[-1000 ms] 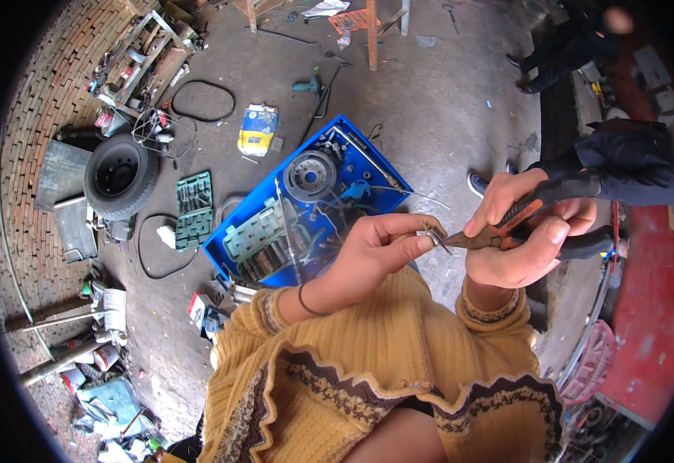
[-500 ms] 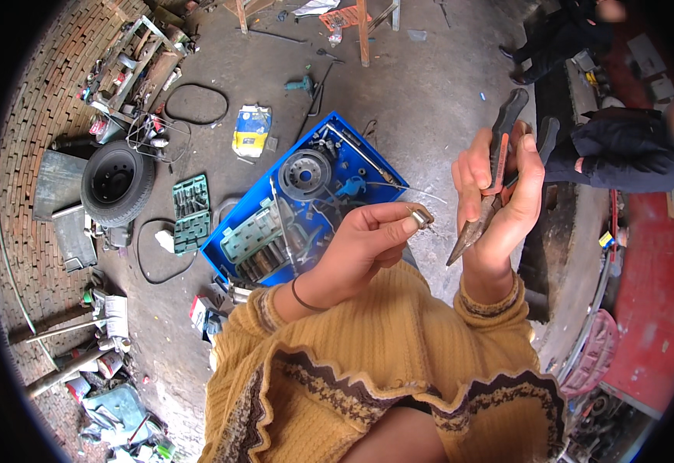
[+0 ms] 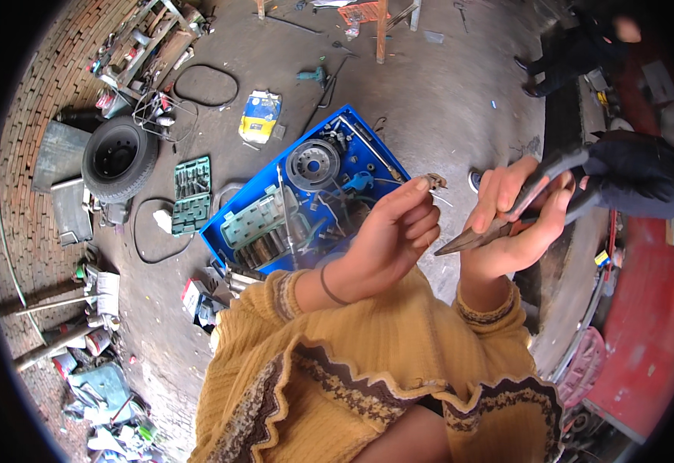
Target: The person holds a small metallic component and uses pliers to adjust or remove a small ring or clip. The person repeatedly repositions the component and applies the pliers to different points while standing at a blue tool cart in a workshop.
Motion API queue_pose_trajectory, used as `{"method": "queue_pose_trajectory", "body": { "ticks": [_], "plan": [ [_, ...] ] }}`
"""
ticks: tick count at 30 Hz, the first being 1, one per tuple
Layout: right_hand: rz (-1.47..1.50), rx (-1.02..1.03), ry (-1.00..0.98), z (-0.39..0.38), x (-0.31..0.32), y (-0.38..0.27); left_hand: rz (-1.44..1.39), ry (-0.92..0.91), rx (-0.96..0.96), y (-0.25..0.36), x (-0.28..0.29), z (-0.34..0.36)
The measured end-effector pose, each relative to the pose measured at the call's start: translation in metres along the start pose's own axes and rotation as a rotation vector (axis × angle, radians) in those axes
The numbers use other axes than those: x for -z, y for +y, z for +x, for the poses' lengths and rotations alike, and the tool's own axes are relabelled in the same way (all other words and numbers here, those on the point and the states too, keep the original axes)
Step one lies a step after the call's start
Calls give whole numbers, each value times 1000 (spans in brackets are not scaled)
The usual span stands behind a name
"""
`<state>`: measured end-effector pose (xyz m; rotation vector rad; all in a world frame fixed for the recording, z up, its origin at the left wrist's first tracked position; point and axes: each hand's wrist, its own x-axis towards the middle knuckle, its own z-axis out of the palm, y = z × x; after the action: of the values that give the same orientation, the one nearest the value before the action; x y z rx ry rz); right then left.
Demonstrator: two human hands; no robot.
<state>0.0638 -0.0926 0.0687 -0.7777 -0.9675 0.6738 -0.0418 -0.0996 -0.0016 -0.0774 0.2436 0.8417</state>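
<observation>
My left hand [image 3: 395, 224] pinches a small metal piece [image 3: 436, 182] between thumb and fingertips; its exact kind is too small to make out. To the right, my right hand [image 3: 518, 220] is wrapped round long-nose pliers [image 3: 541, 185] with dark and red handles. Their pointed jaws aim left and lie just below the small metal piece, apart from it. Beneath my hands, on the floor, is a blue tray [image 3: 217, 251] with a round metal pulley-like wheel [image 3: 313, 164], a socket set case [image 3: 256, 224] and loose tools in it.
A tyre on a rim [image 3: 119, 158] lies at the left, near an open green tool case [image 3: 191, 193]. A yellow-and-blue bag [image 3: 261, 116] and a drill [image 3: 311, 76] lie beyond the tray. Two people in dark clothes are at the right, one a person bending [image 3: 638, 174] close by.
The pliers have turned from pointing steeply down to lying nearly level, jaws to the left. My left hand has risen slightly and moved right with the small metal piece.
</observation>
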Motion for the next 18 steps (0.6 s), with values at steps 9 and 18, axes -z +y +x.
{"method": "queue_pose_trajectory", "body": {
  "ticks": [9, 18],
  "plan": [
    [-218, 346, -194, -26, 13, 21, -128, -31, -123, 2, -4, 0],
    [-262, 671, -419, -28, 12, 31, -137, -45, -190, 20, 1, -12]
  ]
}}
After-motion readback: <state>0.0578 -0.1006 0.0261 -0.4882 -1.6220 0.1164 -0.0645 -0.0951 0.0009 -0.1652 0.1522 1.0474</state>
